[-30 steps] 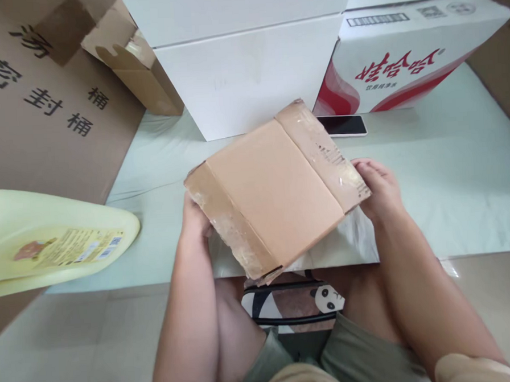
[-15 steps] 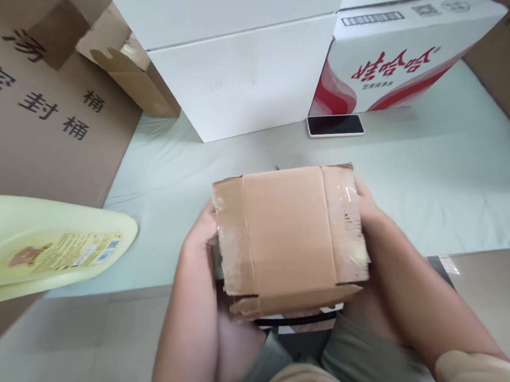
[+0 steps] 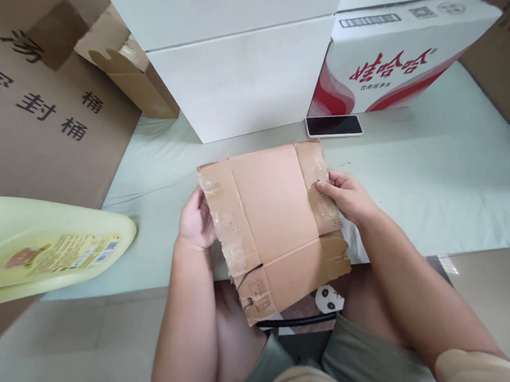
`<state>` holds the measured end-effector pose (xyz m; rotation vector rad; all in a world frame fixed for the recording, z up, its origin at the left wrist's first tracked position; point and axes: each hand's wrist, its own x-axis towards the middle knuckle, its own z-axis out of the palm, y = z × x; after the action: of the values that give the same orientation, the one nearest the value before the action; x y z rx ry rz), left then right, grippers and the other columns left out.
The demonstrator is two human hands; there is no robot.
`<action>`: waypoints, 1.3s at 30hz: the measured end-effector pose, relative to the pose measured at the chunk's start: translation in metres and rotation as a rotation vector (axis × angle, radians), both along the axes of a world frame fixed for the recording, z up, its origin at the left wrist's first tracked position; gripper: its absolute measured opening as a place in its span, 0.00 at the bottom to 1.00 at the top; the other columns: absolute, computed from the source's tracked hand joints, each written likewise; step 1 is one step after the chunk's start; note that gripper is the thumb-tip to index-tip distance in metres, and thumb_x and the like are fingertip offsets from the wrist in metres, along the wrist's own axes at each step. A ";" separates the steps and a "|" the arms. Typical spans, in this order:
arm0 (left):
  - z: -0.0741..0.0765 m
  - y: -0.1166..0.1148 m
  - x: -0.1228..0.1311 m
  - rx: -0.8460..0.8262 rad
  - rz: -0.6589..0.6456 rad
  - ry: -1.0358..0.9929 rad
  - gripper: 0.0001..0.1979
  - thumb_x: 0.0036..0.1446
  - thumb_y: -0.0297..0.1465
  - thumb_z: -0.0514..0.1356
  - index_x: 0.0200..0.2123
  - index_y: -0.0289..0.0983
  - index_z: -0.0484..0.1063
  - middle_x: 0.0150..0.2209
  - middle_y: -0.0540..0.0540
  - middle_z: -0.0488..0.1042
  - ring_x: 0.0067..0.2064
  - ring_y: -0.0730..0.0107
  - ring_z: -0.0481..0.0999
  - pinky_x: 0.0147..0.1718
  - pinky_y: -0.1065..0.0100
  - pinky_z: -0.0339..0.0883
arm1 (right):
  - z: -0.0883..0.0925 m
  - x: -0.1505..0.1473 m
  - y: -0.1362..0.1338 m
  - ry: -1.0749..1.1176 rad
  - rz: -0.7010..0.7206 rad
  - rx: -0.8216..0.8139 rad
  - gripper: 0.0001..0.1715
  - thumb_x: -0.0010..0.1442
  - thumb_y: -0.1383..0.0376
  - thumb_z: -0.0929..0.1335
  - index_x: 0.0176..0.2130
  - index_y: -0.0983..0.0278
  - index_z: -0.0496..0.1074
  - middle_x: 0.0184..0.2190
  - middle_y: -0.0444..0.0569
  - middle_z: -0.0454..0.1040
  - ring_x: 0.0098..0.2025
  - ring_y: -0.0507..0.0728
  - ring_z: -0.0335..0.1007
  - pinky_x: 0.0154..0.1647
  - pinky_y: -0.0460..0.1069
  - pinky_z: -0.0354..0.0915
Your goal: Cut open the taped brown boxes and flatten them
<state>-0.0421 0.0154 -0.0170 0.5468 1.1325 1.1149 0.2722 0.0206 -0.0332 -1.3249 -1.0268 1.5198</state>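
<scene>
From where I stand I count two hands and one cardboard piece (image 3: 272, 196) between them. The left hand (image 3: 196, 219) grips its left edge, fingers curled behind, their tips hidden. The right hand (image 3: 344, 195) pinches the opposite edge, thumb on the upper face and fingers beneath.

The cardboard is over the near edge of one table (image 3: 413, 194) covered in pale green cloth, its near end reaching out above the person's lap. I see one main panel and three flaps: two taped, ragged ones along the sides and one at the near end, with a small printed mark by its left corner. Its long axis runs front to back, slightly askew, the far end leaning to the person's left and the marked flap pointing toward the body.

Around it are one pale yellow bottle (image 3: 57, 247) at the left, one phone (image 3: 334, 126) lying screen-up, one white box with red lettering (image 3: 393, 64) behind the phone, and three brown cartons: a large one (image 3: 65, 166) with black characters, a small one (image 3: 147, 91) beside it, and one (image 3: 492, 70) far right. One panda face (image 3: 328, 299) shows below.
</scene>
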 end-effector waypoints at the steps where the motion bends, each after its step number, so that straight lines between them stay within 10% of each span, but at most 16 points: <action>1: 0.001 -0.001 0.000 0.015 -0.029 -0.007 0.27 0.50 0.56 0.68 0.37 0.36 0.79 0.38 0.39 0.84 0.51 0.40 0.84 0.41 0.53 0.83 | -0.001 -0.001 0.000 -0.021 -0.041 0.004 0.28 0.43 0.48 0.82 0.36 0.62 0.76 0.32 0.47 0.81 0.31 0.56 0.76 0.31 0.49 0.71; 6: 0.004 -0.009 0.001 -0.093 -0.249 0.104 0.28 0.35 0.38 0.81 0.41 0.37 0.81 0.39 0.40 0.85 0.44 0.49 0.86 0.35 0.63 0.82 | -0.005 0.004 0.003 -0.089 -0.142 0.055 0.26 0.46 0.47 0.80 0.35 0.61 0.74 0.28 0.45 0.78 0.28 0.54 0.72 0.26 0.47 0.67; 12: 0.001 0.004 -0.002 0.144 0.064 0.026 0.23 0.41 0.38 0.79 0.40 0.36 0.80 0.41 0.40 0.85 0.47 0.46 0.86 0.45 0.55 0.83 | -0.010 0.030 0.018 -0.035 -0.318 0.157 0.33 0.50 0.35 0.74 0.35 0.60 0.74 0.31 0.48 0.79 0.32 0.55 0.76 0.29 0.47 0.70; 15: -0.005 0.014 -0.002 0.266 0.226 -0.049 0.20 0.47 0.39 0.77 0.41 0.39 0.79 0.48 0.41 0.84 0.58 0.47 0.81 0.55 0.55 0.80 | -0.009 0.029 0.014 0.080 -0.182 0.150 0.41 0.44 0.28 0.74 0.34 0.59 0.72 0.27 0.47 0.76 0.28 0.55 0.74 0.25 0.48 0.69; 24: -0.005 0.016 0.013 0.179 0.233 -0.090 0.20 0.50 0.38 0.76 0.44 0.39 0.77 0.49 0.42 0.84 0.60 0.48 0.80 0.57 0.53 0.79 | -0.005 -0.034 -0.030 0.156 -0.030 -0.075 0.40 0.36 0.40 0.84 0.37 0.61 0.72 0.26 0.45 0.74 0.19 0.50 0.61 0.13 0.46 0.56; 28: 0.002 0.009 0.009 0.218 0.047 -0.085 0.24 0.43 0.42 0.79 0.40 0.38 0.77 0.38 0.44 0.83 0.45 0.52 0.86 0.46 0.57 0.82 | 0.006 -0.022 -0.029 0.204 -0.138 0.007 0.38 0.36 0.42 0.84 0.33 0.61 0.70 0.22 0.40 0.69 0.16 0.45 0.49 0.12 0.44 0.47; 33: 0.012 0.004 0.009 0.255 -0.234 -0.101 0.32 0.41 0.45 0.81 0.48 0.39 0.80 0.51 0.40 0.84 0.42 0.58 0.86 0.42 0.64 0.80 | 0.025 0.023 -0.031 0.036 -0.274 0.140 0.33 0.47 0.39 0.79 0.30 0.58 0.66 0.19 0.39 0.61 0.15 0.46 0.40 0.12 0.48 0.43; 39: 0.012 0.006 0.015 0.239 -0.279 -0.118 0.31 0.41 0.44 0.81 0.48 0.38 0.82 0.51 0.37 0.84 0.43 0.57 0.87 0.46 0.62 0.79 | 0.049 0.073 -0.066 -0.058 -0.641 0.204 0.32 0.42 0.37 0.80 0.32 0.54 0.70 0.30 0.45 0.73 0.20 0.53 0.60 0.16 0.51 0.50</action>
<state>-0.0271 0.0215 -0.0049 0.7893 0.7968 1.0293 0.3454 -0.0449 0.0162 -1.3804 -0.6721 0.8773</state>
